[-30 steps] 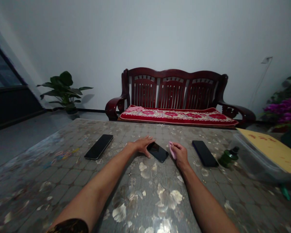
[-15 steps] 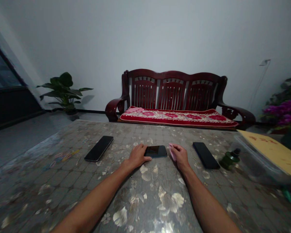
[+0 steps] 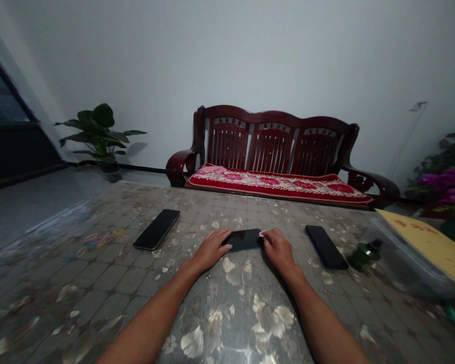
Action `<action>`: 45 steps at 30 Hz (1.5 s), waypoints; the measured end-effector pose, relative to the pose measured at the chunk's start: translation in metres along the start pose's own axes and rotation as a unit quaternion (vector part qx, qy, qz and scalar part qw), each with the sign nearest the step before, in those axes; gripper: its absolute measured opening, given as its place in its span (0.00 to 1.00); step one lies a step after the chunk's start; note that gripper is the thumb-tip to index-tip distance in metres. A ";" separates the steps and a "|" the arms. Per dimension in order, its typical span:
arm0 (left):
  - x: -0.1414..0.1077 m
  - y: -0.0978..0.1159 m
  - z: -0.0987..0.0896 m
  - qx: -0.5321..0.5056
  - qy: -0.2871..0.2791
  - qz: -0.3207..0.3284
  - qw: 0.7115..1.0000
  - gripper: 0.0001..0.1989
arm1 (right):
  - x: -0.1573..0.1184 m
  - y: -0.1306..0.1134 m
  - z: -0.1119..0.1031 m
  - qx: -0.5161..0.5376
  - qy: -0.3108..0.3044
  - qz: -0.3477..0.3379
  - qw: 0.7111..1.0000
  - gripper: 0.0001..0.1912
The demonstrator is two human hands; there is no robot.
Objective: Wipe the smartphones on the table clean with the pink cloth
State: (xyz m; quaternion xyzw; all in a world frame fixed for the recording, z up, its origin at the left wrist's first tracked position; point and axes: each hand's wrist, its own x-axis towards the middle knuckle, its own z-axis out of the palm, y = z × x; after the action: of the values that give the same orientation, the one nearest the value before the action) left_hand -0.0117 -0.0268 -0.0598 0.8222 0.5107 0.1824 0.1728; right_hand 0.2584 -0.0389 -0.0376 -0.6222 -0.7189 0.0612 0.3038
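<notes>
A dark smartphone [image 3: 244, 239] lies flat on the patterned table, screen up, in front of me. My left hand [image 3: 213, 246] grips its left end, with the fingers along the far edge and the thumb at the near edge. At the opposite end, my right hand [image 3: 278, 248] is closed on a small pink cloth [image 3: 263, 234] and meets the phone's right end. Most of the cloth is hidden under the fingers. Another black phone [image 3: 157, 229] rests farther left, and a third phone [image 3: 326, 246] sits to the right of my right hand.
Coloured rubber bands [image 3: 98, 239] are scattered at the left. On the right stand a green bottle [image 3: 364, 255] and a clear plastic box [image 3: 398, 263] with a yellow sheet [image 3: 426, 242] on top. Beyond the table [image 3: 144, 298] is a wooden bench [image 3: 273, 146].
My right hand has moved left with the pink cloth, from beside the phone onto its right end. My left hand stays at the left end. The view has shifted slightly.
</notes>
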 end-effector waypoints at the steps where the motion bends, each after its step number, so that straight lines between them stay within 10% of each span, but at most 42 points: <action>1: 0.000 -0.001 0.000 -0.002 0.001 -0.001 1.000 0.26 | -0.001 -0.003 -0.001 -0.025 -0.009 -0.003 1.000 0.14; 10: -0.003 -0.008 -0.001 0.003 0.022 -0.015 1.000 0.29 | -0.008 -0.028 -0.007 -0.136 -0.109 -0.066 0.982 0.15; 45: -0.003 0.007 -0.014 0.022 -0.002 -0.045 0.999 0.28 | 0.032 -0.034 -0.002 -0.224 -0.120 0.003 0.967 0.17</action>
State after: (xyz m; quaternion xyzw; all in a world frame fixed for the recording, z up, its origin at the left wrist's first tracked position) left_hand -0.0146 -0.0308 -0.0446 0.8026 0.5504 0.1615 0.1637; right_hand 0.2294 -0.0171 -0.0088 -0.6646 -0.7437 -0.0258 0.0678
